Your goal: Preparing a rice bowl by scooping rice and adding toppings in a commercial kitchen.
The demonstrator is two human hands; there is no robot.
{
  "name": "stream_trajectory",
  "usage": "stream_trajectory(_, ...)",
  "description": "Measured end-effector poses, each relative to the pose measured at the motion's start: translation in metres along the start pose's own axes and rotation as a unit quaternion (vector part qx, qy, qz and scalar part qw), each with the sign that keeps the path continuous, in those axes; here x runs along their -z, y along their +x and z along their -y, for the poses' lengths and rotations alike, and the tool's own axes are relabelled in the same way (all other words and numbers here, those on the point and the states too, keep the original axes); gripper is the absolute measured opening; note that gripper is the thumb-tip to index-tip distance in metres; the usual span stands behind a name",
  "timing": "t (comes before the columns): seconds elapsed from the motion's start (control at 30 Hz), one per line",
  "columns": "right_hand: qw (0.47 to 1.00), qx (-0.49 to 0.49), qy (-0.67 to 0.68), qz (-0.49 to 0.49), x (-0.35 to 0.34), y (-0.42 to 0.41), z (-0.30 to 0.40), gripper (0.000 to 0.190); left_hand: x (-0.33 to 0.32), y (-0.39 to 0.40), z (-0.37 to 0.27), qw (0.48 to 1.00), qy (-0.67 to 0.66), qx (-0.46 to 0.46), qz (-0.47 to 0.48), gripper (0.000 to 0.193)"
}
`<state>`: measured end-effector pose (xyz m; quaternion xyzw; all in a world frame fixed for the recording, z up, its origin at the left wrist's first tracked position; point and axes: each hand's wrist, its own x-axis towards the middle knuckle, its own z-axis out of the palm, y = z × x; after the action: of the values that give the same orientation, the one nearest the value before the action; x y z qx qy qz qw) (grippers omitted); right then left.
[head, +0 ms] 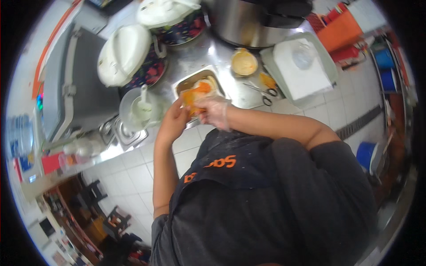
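Note:
A soft yellow-orange packet point(188, 99), probably plastic film, is held over the near edge of a rectangular metal pan point(178, 87). My left hand point(176, 118), bare, pinches its left side between thumb and fingers. My right hand point(214, 111) wears a clear plastic glove and grips the packet's right side, its fingers blurred and partly hidden. Inside the pan lies a pale creamy mass point(210, 82) with an orange patch point(202, 88) on top; whether that patch belongs to the packet I cannot tell.
Right of the pan are a tub of cream-coloured sauce point(244, 64), black-handled scissors point(268, 96), a yellow-orange scrap point(267, 80) and a pale green tray point(327, 66) holding white sheets. Left stands a plastic bowl point(125, 109) with a spoon. White-lidded pots point(123, 55) and a big steel pot point(233, 23) line the back.

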<state>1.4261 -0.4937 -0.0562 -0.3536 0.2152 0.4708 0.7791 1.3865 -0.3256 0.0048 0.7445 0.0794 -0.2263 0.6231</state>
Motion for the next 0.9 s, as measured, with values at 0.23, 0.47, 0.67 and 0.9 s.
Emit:
stream_trajectory(0.23,0.997,0.062,-0.035,-0.019,-0.015,-0.062,0.038,0.028,-0.012,-0.007,-0.012,0.997,-0.046,-0.058,-0.017,0.060)
stream_trajectory(0.47,0.633,0.462,-0.547,-0.294,0.105,-0.116,0.075,0.032,-0.001,-0.015,0.005,0.992,-0.035,-0.083,-0.085,0.061)
stream_trajectory(0.67,0.420,0.040,-0.812,-0.403,0.129,-0.116,0.092,0.074,-0.005,-0.012,0.016,0.991,-0.050,-0.058,-0.113,0.045)
stream_trajectory(0.9,0.338,0.261,-0.840,-0.334,0.082,-0.118,0.077,0.075,0.000,-0.015,0.038,0.972,0.064,-0.066,-0.218,0.045)
